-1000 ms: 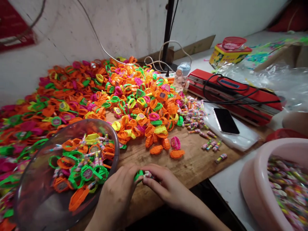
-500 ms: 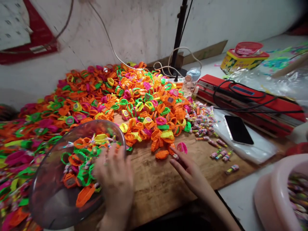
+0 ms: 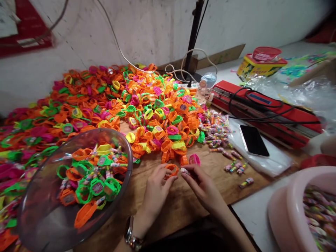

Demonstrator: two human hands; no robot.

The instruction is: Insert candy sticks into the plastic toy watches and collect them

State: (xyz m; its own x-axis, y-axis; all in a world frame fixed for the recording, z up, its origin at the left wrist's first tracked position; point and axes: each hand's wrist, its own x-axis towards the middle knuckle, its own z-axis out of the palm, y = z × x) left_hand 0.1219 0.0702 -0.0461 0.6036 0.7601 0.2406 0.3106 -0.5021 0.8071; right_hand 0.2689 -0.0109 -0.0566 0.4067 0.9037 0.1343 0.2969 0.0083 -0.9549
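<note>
Over the front of the wooden table, my left hand [image 3: 155, 187] pinches an orange toy watch [image 3: 172, 170] by its band loop. Just to the right, my right hand [image 3: 203, 187] grips a small wrapped candy roll [image 3: 185, 171], its pale end pointing at the watch. A narrow gap separates the two. Beyond my fingers lies a pink toy watch [image 3: 194, 159], at the near edge of a large heap of orange, green, yellow and pink toy watches [image 3: 157, 115]. To the left, a clear purple-grey bowl [image 3: 44, 217] contains toy watches and candy rolls.
Loose candy rolls [image 3: 216, 127] lie right of the heap. Farther right are a phone [image 3: 254, 140] on plastic bags [image 3: 279, 162] and a red sealing machine [image 3: 270, 108] with a black cord. A pink tub [image 3: 286, 206] of candies stands at the lower right.
My left hand has come from the bowl to the table's front and now holds an orange toy watch. My right hand stays near the heap's edge. The view has shifted slightly.
</note>
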